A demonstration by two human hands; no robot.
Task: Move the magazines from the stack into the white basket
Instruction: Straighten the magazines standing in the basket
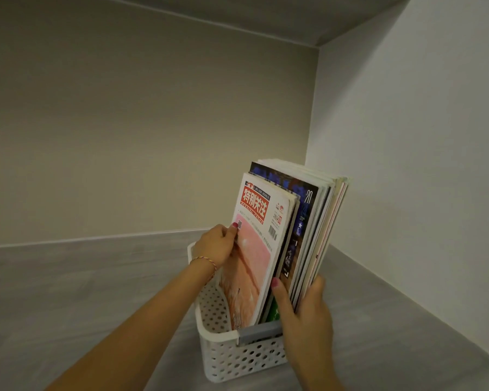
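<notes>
A white perforated basket (232, 359) stands on the grey surface near the right wall. Several magazines stand upright in it, leaning right. The front magazine (261, 238) has a red title block and a pink cover. Behind it is a dark blue magazine (302, 218), then paler ones (332, 215). My left hand (216, 245) pinches the left edge of the front magazine, thumb on its cover. My right hand (305, 317) grips the bundle of magazines from the near side, thumb between covers and fingers round the right of the bundle.
The grey surface (68, 292) runs into a corner of plain pale walls (407, 165); the right wall stands close beside the basket. A grey label holder (259, 334) sits on the basket's near rim. A shelf or ceiling panel closes the space above.
</notes>
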